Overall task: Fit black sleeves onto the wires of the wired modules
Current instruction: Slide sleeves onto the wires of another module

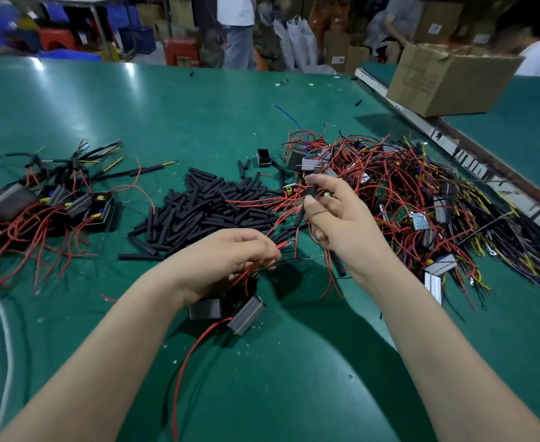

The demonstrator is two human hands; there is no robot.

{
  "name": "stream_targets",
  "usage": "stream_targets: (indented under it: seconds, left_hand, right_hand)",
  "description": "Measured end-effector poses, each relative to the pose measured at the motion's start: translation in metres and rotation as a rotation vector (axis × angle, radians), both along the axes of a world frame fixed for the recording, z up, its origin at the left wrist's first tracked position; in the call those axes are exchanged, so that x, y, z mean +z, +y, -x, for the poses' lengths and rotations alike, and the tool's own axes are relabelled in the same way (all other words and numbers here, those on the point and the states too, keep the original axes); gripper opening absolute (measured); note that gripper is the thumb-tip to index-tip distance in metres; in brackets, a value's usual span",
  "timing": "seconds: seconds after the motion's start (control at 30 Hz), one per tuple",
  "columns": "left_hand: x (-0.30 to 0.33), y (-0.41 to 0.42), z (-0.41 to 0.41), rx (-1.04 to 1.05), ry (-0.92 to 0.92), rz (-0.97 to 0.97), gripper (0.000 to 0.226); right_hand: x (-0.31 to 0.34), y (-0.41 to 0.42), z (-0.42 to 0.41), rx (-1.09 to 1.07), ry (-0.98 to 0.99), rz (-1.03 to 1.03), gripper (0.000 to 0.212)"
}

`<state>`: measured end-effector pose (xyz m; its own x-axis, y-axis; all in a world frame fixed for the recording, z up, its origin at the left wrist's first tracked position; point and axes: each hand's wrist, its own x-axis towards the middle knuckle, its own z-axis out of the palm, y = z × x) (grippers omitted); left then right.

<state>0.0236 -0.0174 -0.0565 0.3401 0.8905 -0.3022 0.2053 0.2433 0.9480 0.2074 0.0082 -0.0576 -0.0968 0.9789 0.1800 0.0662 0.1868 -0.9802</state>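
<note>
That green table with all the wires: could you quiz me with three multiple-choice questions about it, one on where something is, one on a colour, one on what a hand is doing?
1. Where does the heap of loose black sleeves lie?
A. in the cardboard box
B. on the table between the two wire piles
C. on the floor

2. What colour are most wires in the left pile?
A. red
B. white
C. green

3. What is the left hand doing?
A. lying flat on the table
B. holding a cup
C. pinching a bunch of wires

Answers: 1 B, the sleeves sit on the green table mid-way between the piles. 2 A, red strands dominate there. 3 C, its fingers curl round red wire ends above a grey module.
</note>
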Motion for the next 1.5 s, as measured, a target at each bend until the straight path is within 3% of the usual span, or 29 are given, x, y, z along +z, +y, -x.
stream_targets:
  seconds: [0.13, 0.3, 0.73, 1.03, 1.17, 1.33, 1.5]
  left_hand:
    - [0.000, 0.000, 0.003, 0.001, -0.165, 0.037, 0.008]
    - [0.000, 0.001, 0.003, 0.057, -0.192, 0.038, 0.006]
    - [0.000, 0.000, 0.003, 0.054, -0.108, 0.006, 0.006]
    - [-0.001, 0.001, 0.001, 0.075, -0.103, 0.019, 0.010]
    - [-0.002, 0.001, 0.002, 0.088, -0.113, -0.004, 0.010]
    - [-0.007, 0.003, -0.004, 0.191, -0.127, -0.016, 0.011]
    - [-0.012, 0.001, -0.012, 0.269, -0.105, -0.134, 0.007]
  right_hand:
    - [0.003, -0.003, 0.006, -0.123, 0.125, -0.019, 0.024]
    - [0.008, -0.006, 0.008, -0.216, 0.165, -0.070, 0.020]
    - [0.000, -0.005, 0.011, -0.095, -0.011, -0.227, 0.027]
    - [-0.007, -0.007, 0.009, -0.089, -0.320, -0.521, 0.030]
    - [-0.007, -0.005, 0.008, -0.085, -0.289, -0.347, 0.028]
    - [-0.005, -0.004, 0.013, -0.118, 0.051, -0.009, 0.022]
    - [-0.006, -0.006, 0.017, -0.156, 0.054, -0.059, 0.022]
